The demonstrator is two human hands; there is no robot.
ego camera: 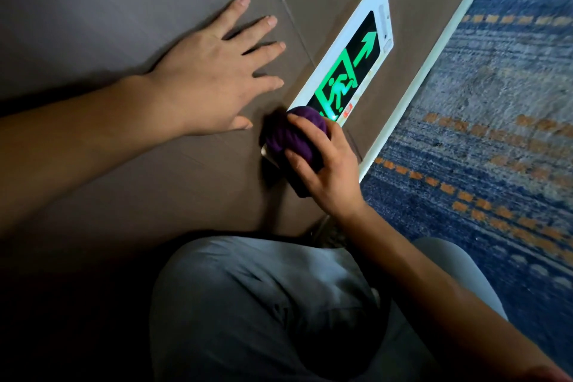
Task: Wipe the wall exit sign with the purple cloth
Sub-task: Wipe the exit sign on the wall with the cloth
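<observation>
The exit sign point(356, 53) is a white-framed panel set low in the brown wall, with a lit green running figure and arrow on black. My right hand point(325, 170) grips a bunched purple cloth point(294, 136) and presses it on the sign's near end, covering that part. My left hand point(214, 71) lies flat on the wall beside the sign, fingers spread, holding nothing.
A pale skirting strip point(434, 59) runs along the foot of the wall. Blue patterned carpet with orange dashes point(496, 133) fills the right side. My knees in grey trousers point(263, 304) are close to the wall below the hands.
</observation>
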